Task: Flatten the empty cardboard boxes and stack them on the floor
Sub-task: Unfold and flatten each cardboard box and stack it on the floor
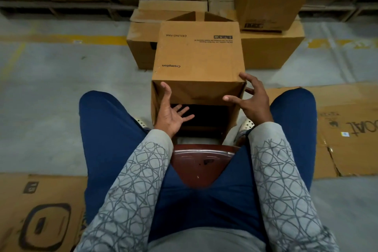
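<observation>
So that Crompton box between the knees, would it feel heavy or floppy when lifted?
Probably light: the Crompton box looks empty through its open near end. Likely squashy sideways, as flaps at both ends seem open.

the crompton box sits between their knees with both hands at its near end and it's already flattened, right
Not quite. The Crompton box is not flattened: the head view shows it holding its full box shape, near end open. The rest is right: it sits between the knees, with the left hand and right hand at that end.
</observation>
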Action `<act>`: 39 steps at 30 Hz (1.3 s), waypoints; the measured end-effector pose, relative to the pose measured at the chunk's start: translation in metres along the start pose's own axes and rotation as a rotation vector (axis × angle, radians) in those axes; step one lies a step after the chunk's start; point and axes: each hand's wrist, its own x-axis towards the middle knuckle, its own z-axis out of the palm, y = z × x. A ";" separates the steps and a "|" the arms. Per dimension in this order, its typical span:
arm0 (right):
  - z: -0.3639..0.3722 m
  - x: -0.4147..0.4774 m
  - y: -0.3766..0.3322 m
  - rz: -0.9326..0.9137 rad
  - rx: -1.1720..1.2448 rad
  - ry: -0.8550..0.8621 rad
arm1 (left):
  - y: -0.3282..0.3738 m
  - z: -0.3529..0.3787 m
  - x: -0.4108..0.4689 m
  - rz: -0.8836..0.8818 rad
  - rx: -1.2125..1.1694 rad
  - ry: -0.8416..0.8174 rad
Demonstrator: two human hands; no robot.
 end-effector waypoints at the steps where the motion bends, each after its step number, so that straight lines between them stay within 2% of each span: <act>1: 0.002 0.000 0.000 -0.001 0.004 -0.006 | 0.001 -0.001 0.001 0.013 -0.007 0.017; 9: 0.001 0.001 0.000 -0.001 0.017 0.011 | -0.005 -0.003 -0.012 0.067 0.013 0.073; 12: -0.001 0.000 0.001 0.023 0.022 0.003 | -0.014 -0.001 -0.023 0.072 0.000 0.189; 16: 0.002 -0.002 -0.001 0.060 0.047 -0.086 | -0.015 -0.004 -0.034 0.161 0.013 0.408; 19: 0.004 -0.001 -0.004 0.066 0.047 -0.128 | -0.016 0.007 -0.054 0.408 -0.058 0.527; 21: 0.003 0.001 -0.007 0.095 0.066 -0.147 | -0.014 0.017 -0.061 0.633 -0.059 0.510; 25: 0.005 0.001 -0.011 0.143 0.170 -0.151 | 0.005 0.033 -0.066 0.879 0.103 0.442; 32: 0.010 -0.007 -0.024 0.210 0.170 -0.170 | 0.026 0.033 -0.057 1.023 0.433 0.325; 35: 0.015 -0.007 -0.026 0.206 0.180 -0.122 | 0.028 0.032 -0.045 1.078 0.708 0.230; 39: 0.020 -0.008 -0.020 0.135 0.022 -0.052 | 0.035 0.031 -0.029 1.155 1.195 0.293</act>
